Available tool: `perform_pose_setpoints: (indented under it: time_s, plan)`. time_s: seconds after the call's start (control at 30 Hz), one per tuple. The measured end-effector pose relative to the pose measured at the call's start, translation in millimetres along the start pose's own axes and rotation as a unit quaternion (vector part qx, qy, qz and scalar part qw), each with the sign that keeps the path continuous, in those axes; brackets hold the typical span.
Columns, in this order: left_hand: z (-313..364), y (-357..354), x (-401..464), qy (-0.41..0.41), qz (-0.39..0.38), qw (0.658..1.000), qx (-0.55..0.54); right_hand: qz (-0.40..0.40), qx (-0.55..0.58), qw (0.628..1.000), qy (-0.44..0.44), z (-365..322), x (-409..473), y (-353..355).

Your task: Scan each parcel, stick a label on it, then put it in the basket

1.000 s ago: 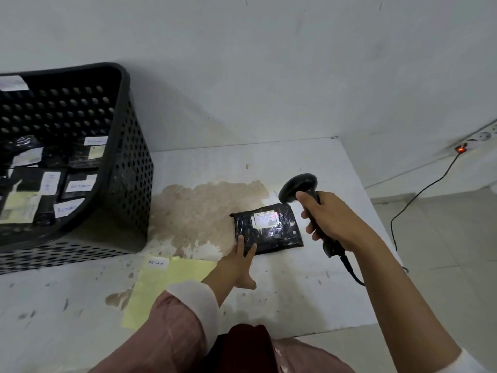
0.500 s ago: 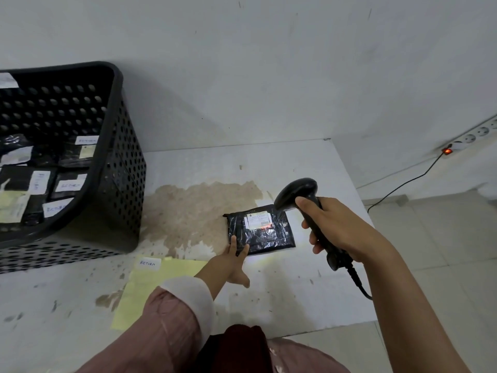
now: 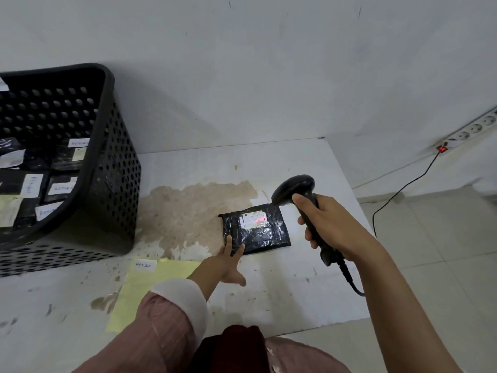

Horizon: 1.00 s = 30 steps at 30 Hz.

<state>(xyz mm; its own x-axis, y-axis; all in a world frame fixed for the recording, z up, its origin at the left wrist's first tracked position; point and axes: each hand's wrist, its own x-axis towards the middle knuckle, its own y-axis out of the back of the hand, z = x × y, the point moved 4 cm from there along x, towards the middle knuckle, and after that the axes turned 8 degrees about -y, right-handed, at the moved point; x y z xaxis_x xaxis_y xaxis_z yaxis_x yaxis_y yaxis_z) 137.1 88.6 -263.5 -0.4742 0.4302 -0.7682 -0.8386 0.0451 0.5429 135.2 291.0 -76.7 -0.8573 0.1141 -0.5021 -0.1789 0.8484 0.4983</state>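
A small black plastic parcel [image 3: 263, 232] lies flat on the white table [image 3: 295, 168], its white address label lit red by the scan beam. My left hand [image 3: 228, 261] presses its straight fingers on the parcel's near left corner. My right hand [image 3: 329, 224] grips the handle of a black barcode scanner [image 3: 294, 190], whose head points down at the label from the right. A black perforated basket [image 3: 107, 168] stands at the left, holding several labelled black parcels. A white "RETURN" label [image 3: 146, 265] sits on a yellow sheet [image 3: 150, 289] near my left arm.
The scanner's cable hangs off the table's right edge. A power strip [image 3: 468, 131] with a red switch lies by the wall at the right, a black cord trailing across the tiled floor. A brown stain covers the table's middle.
The scanner has stayed over the parcel and its red beam now falls on the label. My left hand keeps pressing the parcel's corner. The view has shifted slightly.
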Motion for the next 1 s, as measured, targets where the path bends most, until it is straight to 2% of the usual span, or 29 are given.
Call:
perform_pose_setpoints:
  time_s: [0.1,0.2,0.27,0.33,0.47,0.63,0.83,0.93,1.0]
  plan:
    - [-2.2,1.4,0.7,-0.012,0.017,0.999,-0.033,0.038,0.004,0.999,-0.009,17.8,19.2,-7.9]
    - [-7.2,2.7,-1.3,-0.032,0.092,0.99,-0.1,0.088,0.041,0.994,-0.043,56.0,43.9,-24.5]
    - [-13.6,7.0,-5.5,-0.044,0.184,0.963,-0.19,0.129,0.073,0.986,-0.071,86.6,57.8,-36.8]
    - [-23.2,10.5,-13.0,-0.05,0.267,0.934,-0.231,0.167,0.093,0.976,-0.104,112.8,66.2,-47.4]
    - [-46.5,10.2,-31.3,-0.046,0.352,0.898,-0.261,0.203,0.093,0.964,-0.141,149.0,74.0,-64.7]
    - [-83.5,-9.8,-55.4,-0.015,0.39,0.887,-0.247,0.234,0.009,0.965,-0.114,170.5,73.0,-77.8]
    - [-134.6,-45.8,-87.1,0.091,0.419,0.882,-0.197,0.244,-0.116,0.959,-0.08,176.7,71.2,-84.7]
    - [-150.4,-58.3,-103.8,0.145,0.418,0.881,-0.169,0.257,-0.144,0.953,-0.07,177.7,71.9,-85.7]
    - [-158.1,-65.3,-111.9,0.15,0.41,0.887,-0.152,0.264,-0.148,0.95,-0.07,178.4,71.3,-86.9]
